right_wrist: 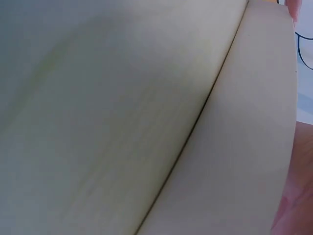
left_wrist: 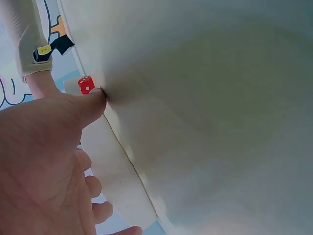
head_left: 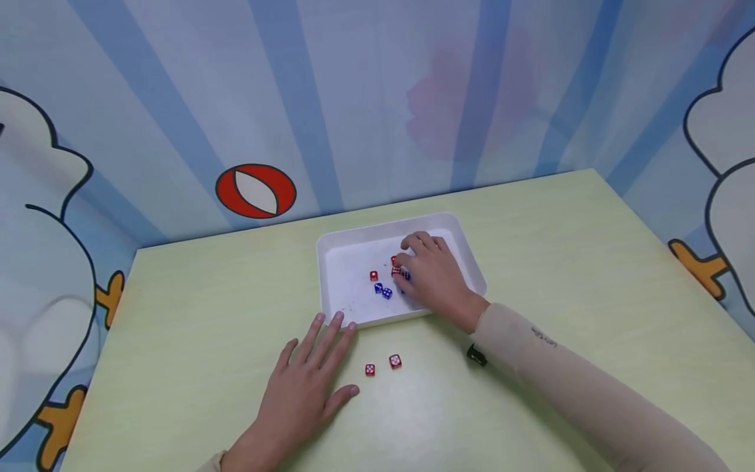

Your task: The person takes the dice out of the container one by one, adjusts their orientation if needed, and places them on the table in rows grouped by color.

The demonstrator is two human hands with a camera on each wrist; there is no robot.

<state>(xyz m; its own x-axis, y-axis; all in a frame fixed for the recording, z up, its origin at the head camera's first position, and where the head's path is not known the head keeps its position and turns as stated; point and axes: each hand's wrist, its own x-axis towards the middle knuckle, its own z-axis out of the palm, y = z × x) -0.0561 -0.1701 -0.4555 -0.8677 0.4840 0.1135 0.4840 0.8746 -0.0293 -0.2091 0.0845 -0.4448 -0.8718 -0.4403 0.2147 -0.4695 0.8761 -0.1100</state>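
My right hand [head_left: 435, 274] reaches over the white tray [head_left: 348, 242], thumb and index finger pinching a red die [head_left: 396, 270]. Under that hand lies a dark blue die [head_left: 406, 275], partly hidden. To its left in the tray are another red die [head_left: 373, 276] and two blue dice [head_left: 387, 293]. My left hand [head_left: 303, 387] has its fingers spread on the table, fingertips at the tray's front rim. Two red dice [head_left: 395, 361] sit on the table right of its thumb. In the left wrist view, one red die [left_wrist: 86, 85] shows beyond the thumb.
The pale green table [head_left: 224, 314] meets a blue striped backdrop [head_left: 377, 98] at its far edge. A black strap piece [head_left: 476, 355] hangs beneath the right sleeve [head_left: 566, 380]. The right wrist view shows mostly the table and the tray's outer wall [right_wrist: 239, 127].
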